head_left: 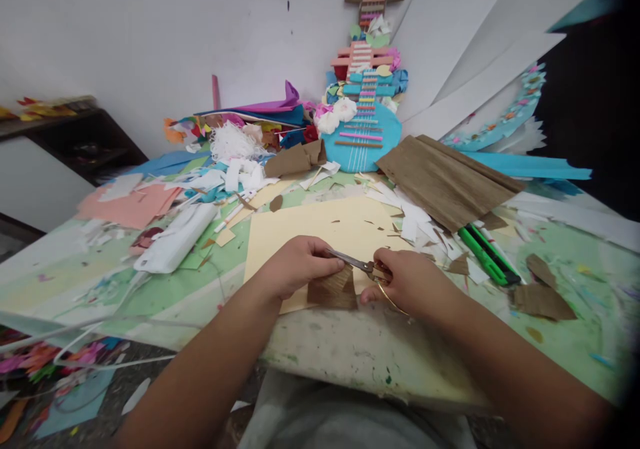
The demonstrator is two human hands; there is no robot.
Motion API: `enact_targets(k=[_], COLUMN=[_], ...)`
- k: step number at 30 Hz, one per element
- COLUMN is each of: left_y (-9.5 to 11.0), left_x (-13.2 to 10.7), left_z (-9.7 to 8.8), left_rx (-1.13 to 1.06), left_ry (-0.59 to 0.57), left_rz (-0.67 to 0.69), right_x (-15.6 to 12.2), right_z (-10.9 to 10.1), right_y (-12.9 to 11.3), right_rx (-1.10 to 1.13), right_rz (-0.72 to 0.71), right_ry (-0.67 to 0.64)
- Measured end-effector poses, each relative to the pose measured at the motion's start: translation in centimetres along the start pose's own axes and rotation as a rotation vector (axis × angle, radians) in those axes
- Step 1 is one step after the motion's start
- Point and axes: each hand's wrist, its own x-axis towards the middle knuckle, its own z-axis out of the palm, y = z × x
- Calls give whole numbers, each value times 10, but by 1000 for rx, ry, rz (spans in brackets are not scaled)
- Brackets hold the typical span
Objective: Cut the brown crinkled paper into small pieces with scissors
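My right hand (pixel 407 279) is closed round the handles of a pair of scissors (pixel 356 261), whose blades point left toward my other hand. Thumb and fingers of my left hand (pixel 300 266) pinch a small piece at the blade tips, mostly hidden by the fingers; I cannot make out what it is. Under both hands, near the table's front edge, lies a brown paper piece (pixel 333 292). It rests on a cream paper sheet (pixel 320 219) scattered with small brown scraps.
A green box cutter (pixel 489 254) and a large folded brown paper (pixel 445 179) lie to the right. Leftward are a white power strip (pixel 177 239) with its cable and pink paper sheets (pixel 133 202). Paper guitar decorations (pixel 364 139) lean on the wall behind white scraps.
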Motion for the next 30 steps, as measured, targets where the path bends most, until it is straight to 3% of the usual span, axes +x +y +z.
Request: enact_targets(k=[7,14,22,30], left_y=[1,-1,-1,0], left_x=[-1,2,4,7], left_z=[0,5,4,3], left_rx=[12,-2,-396,-626], left_ry=[5,105,211,308], left_rz=[11,53,144,121], right_x=[0,-2,0,-1], right_z=[0,2,5,2], right_y=[4,8,5,1], right_rx=[159,503,549,437], right_rz=[52,-74,-63,40], right_ry=[46,56,19,52])
